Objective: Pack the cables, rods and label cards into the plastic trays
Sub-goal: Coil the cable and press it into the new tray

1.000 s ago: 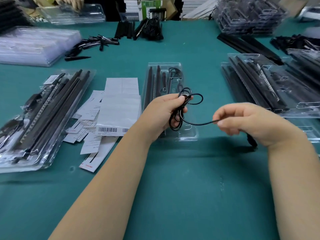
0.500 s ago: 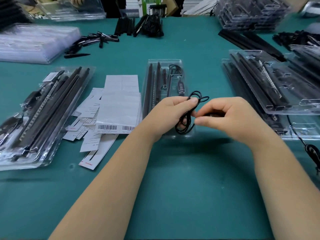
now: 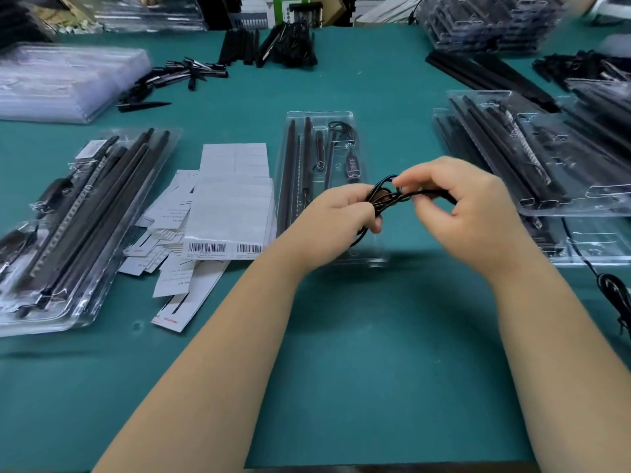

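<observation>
A thin black cable (image 3: 384, 194) is bunched into loops between both hands, just above the near end of a clear plastic tray (image 3: 319, 115). My left hand (image 3: 336, 216) grips the coil of loops. My right hand (image 3: 457, 203) pinches the strand at the top of the coil, with more cable running under its fingers. Inside the tray lie black rods (image 3: 290, 172) along its left side and a small cable with a controller (image 3: 351, 162) at its right. White label cards (image 3: 232, 199) with barcodes are heaped to the left of the tray.
Filled trays (image 3: 78, 220) lie at the left and a stack of filled trays (image 3: 532, 158) at the right. Another coiled black cable (image 3: 614, 291) sits at the right edge. Loose black parts (image 3: 177, 73), rods (image 3: 488, 73) and empty tray stacks (image 3: 65, 80) fill the back of the green table.
My right hand came in from the right, feeding the stretched cable into the coil, and now pinches it right beside my left hand. The view shifted slightly.
</observation>
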Tool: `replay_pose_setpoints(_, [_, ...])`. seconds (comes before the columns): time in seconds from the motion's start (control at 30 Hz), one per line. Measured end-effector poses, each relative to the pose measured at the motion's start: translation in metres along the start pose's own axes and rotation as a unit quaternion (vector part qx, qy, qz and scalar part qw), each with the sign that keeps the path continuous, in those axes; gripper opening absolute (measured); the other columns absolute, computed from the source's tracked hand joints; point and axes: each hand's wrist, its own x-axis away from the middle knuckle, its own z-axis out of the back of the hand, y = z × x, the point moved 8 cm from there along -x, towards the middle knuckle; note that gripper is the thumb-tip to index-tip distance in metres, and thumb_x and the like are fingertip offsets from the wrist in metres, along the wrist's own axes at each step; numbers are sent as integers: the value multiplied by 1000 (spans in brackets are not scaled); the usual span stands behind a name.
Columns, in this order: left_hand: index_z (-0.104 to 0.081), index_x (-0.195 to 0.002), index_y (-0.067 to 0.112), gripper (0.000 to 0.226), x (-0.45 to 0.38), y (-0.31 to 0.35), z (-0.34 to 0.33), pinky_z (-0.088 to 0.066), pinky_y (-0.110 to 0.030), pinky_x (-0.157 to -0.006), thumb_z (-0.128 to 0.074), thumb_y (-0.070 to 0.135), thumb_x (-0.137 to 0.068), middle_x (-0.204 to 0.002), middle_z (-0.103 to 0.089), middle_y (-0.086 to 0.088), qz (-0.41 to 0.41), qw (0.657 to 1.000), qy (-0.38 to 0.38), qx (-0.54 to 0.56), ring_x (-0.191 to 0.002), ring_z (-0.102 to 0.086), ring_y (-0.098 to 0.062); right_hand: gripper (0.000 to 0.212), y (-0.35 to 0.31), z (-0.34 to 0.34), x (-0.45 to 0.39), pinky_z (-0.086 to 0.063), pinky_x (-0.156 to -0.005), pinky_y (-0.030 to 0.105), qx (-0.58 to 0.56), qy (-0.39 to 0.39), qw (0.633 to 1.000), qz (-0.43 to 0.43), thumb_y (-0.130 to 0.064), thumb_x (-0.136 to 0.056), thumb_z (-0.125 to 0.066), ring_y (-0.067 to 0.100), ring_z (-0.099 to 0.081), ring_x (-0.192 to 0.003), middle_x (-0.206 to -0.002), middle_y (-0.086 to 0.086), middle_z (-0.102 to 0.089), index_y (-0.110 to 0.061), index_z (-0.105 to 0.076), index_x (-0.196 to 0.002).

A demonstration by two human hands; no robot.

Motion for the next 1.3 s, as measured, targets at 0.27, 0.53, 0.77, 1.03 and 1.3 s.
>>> replay_pose_setpoints(0.27, [-52, -72, 7, 19, 0, -1, 0, -45, -28, -53, -39, -5, -79, -66, -52, -6, 14, 996, 21, 86, -55, -49, -17, 33, 86, 26, 15, -47, -60, 27, -13, -18, 938, -346, -48, -84, -63, 5, -60, -52, -66, -3, -71, -19, -68, -71])
replay_pose_setpoints(0.53, [-53, -74, 11, 13, -3, -6, 0, -38, -23, -48, -45, 1, -79, -67, -51, -3, 16, 996, 33, 82, -55, -50, -14, 57, 66, -25, 26, -27, -30, 15, -109, -126, 881, -442, -59, -92, -42, 11, -44, -32, -55, 6, -67, -11, -69, -75])
replay_pose_setpoints(0.77, [-55, -73, 14, 9, -1, -2, -5, -37, -22, -49, -46, 13, -70, -71, -54, -8, 9, 998, 8, 62, -56, -50, -13, 26, 66, -52, 39, -38, -33, 15, -508, 35, 663, -548, -20, -99, -43, 8, -55, -39, -89, 18, -66, 2, -45, -114])
replay_pose_setpoints(1.03, [-54, -75, 7, 32, -1, -4, -11, -39, -31, -62, -41, 28, -95, -77, -58, -18, 9, 999, 8, -30, -61, -49, -16, 13, 74, -28, 34, -35, -38, 13, -443, 207, 741, -460, -15, -91, -60, 0, -46, -42, -66, -6, -67, -21, -64, -80])
replay_pose_setpoints(1.3, [-54, -54, 28, 43, -3, -2, -8, -36, -28, -56, -44, 23, -96, -49, -54, 12, 6, 997, 26, -69, -48, -47, -8, 33, 9, -17, 1, -45, -81, 16, -87, 47, 991, -93, -14, -82, -55, 8, -57, -86, -93, -8, -63, -43, -67, -94])
